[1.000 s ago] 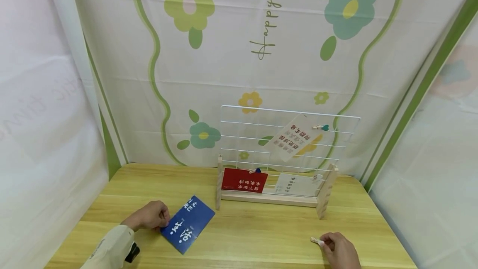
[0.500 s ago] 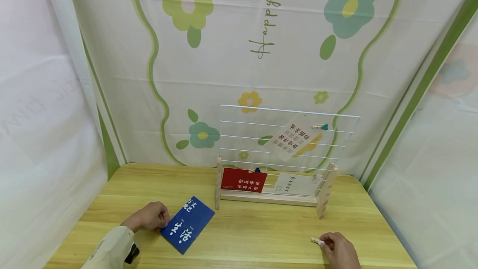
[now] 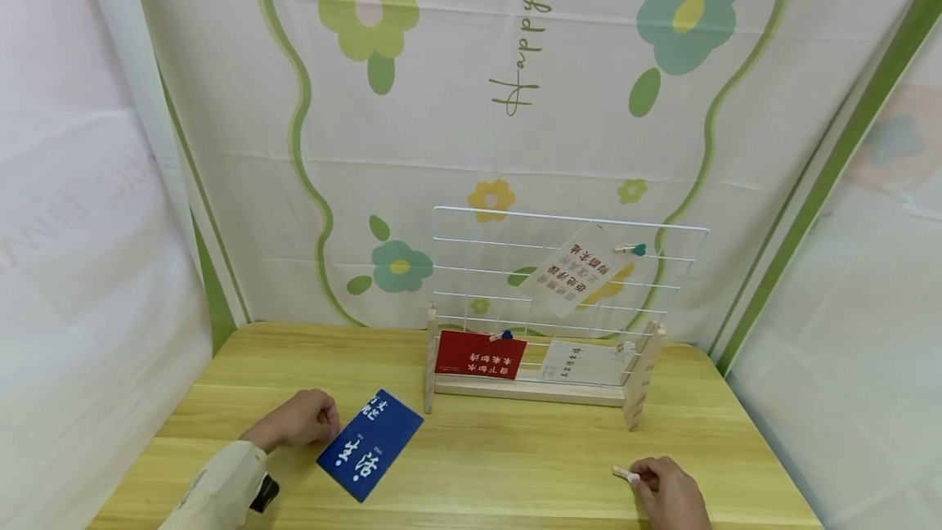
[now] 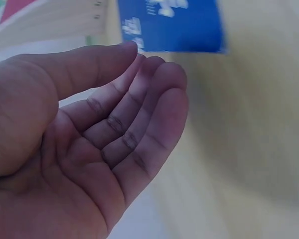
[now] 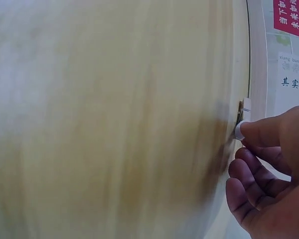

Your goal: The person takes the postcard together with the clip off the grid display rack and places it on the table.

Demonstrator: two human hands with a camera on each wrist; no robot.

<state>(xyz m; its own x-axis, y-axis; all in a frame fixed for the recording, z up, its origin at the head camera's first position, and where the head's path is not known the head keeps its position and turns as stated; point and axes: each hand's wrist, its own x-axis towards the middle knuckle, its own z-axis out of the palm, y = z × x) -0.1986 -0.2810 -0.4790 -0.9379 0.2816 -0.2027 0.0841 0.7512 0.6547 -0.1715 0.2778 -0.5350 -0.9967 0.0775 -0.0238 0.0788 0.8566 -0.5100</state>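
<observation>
My left hand (image 3: 303, 418) is just beside the upper left edge of a blue card (image 3: 393, 432) with white lettering, which lies slantwise on the table. In the left wrist view its fingers (image 4: 162, 119) are loosely bent with nothing between them, and the blue card's end shows beyond the fingertips. At the right, my right hand (image 3: 671, 495) pinches a small wooden clothespin (image 3: 621, 473) with a white ornament between thumb and forefinger, over the table. The right wrist view shows the clothespin (image 5: 246, 105) pointing away from the fingertips.
Behind stands a white wire grid rack (image 3: 508, 389) on a wooden base. A red card (image 3: 459, 350), a white card (image 3: 589, 370) and a tilted pale card (image 3: 562, 301) hang on it by clothespins. A fabric backdrop (image 3: 412, 137) rises behind the table (image 3: 515, 464).
My left hand has let go of the blue card's edge and shifted slightly up and away from it. The right hand keeps its place with the clothespin.
</observation>
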